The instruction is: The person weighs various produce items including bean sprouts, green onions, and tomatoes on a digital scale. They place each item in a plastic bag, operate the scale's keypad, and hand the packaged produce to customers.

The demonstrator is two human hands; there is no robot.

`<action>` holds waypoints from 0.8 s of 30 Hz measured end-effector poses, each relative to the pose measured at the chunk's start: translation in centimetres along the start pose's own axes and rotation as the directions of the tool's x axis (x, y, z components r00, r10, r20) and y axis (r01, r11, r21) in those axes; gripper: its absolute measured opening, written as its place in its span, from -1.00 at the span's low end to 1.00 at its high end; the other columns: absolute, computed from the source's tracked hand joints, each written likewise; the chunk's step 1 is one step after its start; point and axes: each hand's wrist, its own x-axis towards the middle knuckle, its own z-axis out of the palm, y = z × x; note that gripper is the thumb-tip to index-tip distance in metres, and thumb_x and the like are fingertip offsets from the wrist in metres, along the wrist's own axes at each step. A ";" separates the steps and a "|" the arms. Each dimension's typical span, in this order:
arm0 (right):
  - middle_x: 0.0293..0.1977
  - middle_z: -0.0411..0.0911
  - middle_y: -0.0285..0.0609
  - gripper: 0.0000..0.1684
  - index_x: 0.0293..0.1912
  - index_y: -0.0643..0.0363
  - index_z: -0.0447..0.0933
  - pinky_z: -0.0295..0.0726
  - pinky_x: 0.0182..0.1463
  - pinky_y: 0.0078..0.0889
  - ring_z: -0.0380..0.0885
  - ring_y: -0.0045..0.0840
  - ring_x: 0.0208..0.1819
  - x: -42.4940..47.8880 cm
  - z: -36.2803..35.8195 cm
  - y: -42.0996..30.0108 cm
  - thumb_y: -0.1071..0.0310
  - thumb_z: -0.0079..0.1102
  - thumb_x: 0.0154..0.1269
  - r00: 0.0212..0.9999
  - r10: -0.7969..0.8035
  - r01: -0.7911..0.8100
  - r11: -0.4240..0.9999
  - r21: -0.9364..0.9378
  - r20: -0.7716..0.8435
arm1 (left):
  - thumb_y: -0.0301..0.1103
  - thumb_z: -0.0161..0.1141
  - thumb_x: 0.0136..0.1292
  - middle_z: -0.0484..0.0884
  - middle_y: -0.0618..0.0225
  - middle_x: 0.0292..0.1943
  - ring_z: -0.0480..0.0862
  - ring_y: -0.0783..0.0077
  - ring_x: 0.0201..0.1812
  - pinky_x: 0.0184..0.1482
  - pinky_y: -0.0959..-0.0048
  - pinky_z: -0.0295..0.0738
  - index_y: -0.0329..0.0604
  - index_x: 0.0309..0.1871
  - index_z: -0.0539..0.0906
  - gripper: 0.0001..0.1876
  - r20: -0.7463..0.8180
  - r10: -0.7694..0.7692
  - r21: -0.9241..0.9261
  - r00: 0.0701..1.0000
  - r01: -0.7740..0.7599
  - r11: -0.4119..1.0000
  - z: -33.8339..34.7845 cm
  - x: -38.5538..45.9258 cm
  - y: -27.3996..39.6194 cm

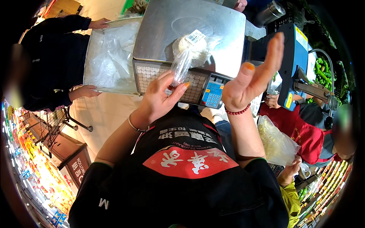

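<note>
A clear plastic bag of pale, round produce (196, 50) lies on the steel platform of a weighing scale (159, 34), with a printed label (195, 37) stuck on top. My left hand (161, 97) pinches the bag's gathered neck over the scale's front keypad (154, 75). Raised to the right of the bag, my right hand (253, 74) has its fingers extended and holds nothing. It is above the scale's right edge, near the blue number keys (214, 92). What kind of produce the bag holds cannot be told.
On the left a person in dark clothes holds a tray (91, 54) of clear plastic bags. Right of the scale stand a blue-grey machine (296, 65) and a steel flask (269, 14). A person in a red apron (299, 136) and a hand with a filled plastic bag (273, 142) are at right.
</note>
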 end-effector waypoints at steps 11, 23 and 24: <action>0.31 0.45 0.11 -0.43 0.27 0.28 0.49 0.30 0.42 0.05 0.41 0.00 0.34 -0.9 2.4 -0.9 0.07 0.11 0.49 0.879 0.132 -0.118 0.991 -0.057 0.458 | -0.40 0.29 0.42 0.61 0.29 -0.34 0.58 0.49 -0.35 -0.28 0.48 0.51 -0.32 -0.12 0.62 -0.85 -0.083 -0.071 -0.051 0.994 0.067 0.996 -0.5 -0.7 1.3; 0.20 0.52 0.07 -0.63 0.14 0.31 0.54 0.39 0.36 -0.22 0.49 -0.14 0.25 -6.0 -5.4 -3.2 0.26 -0.06 0.60 0.881 0.357 -0.405 0.909 0.102 0.311 | -0.27 0.13 0.54 0.63 0.50 -0.35 0.52 0.68 -0.36 -0.25 0.62 0.43 -0.26 0.09 0.69 -0.72 -0.039 -0.345 -0.511 0.938 0.278 0.813 -4.0 6.3 2.0; 0.19 0.52 0.07 -0.63 0.12 0.32 0.55 0.38 0.37 -0.24 0.49 -0.16 0.25 -7.0 -5.7 -3.5 0.27 -0.09 0.62 0.854 0.410 -0.468 0.874 0.129 0.320 | -0.26 0.12 0.54 0.59 0.56 -0.39 0.50 0.69 -0.36 -0.23 0.63 0.41 -0.26 0.11 0.70 -0.71 -0.029 -0.347 -0.379 0.937 0.311 0.872 -4.2 7.3 2.3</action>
